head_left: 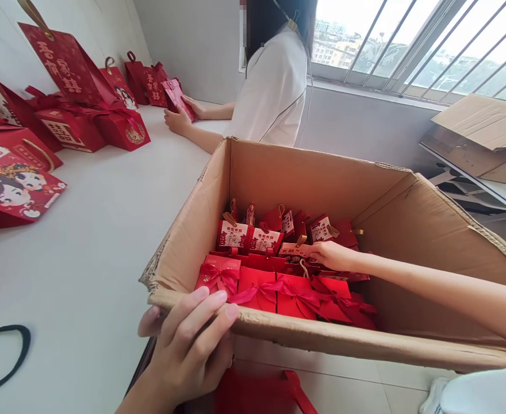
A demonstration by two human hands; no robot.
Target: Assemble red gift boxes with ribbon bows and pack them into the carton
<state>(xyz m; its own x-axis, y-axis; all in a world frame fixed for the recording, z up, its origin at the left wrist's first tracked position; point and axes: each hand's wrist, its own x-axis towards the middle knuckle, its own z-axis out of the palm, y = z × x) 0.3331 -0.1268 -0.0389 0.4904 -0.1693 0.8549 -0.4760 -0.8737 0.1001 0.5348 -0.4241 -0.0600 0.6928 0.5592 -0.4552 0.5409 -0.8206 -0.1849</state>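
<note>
My left hand [192,339] grips the near left corner of a large open cardboard box [322,339], its fingers hooked over the rim. Inside the carton stand rows of small red gift boxes; those in the near row have bright ribbon bows [259,290], and farther back some carry printed labels and loop handles. Reaching in from the right, my right hand [333,255] is closed on the upper edge of a red gift box [294,250] in the middle row. Its fingertips are partly hidden.
On the white table [115,230] at left stand several red gift boxes [24,184]. A black loop [26,345] lies near its front. Across from me a person in white [270,86] handles a red gift box [175,95]. Another cardboard box [481,126] sits at right.
</note>
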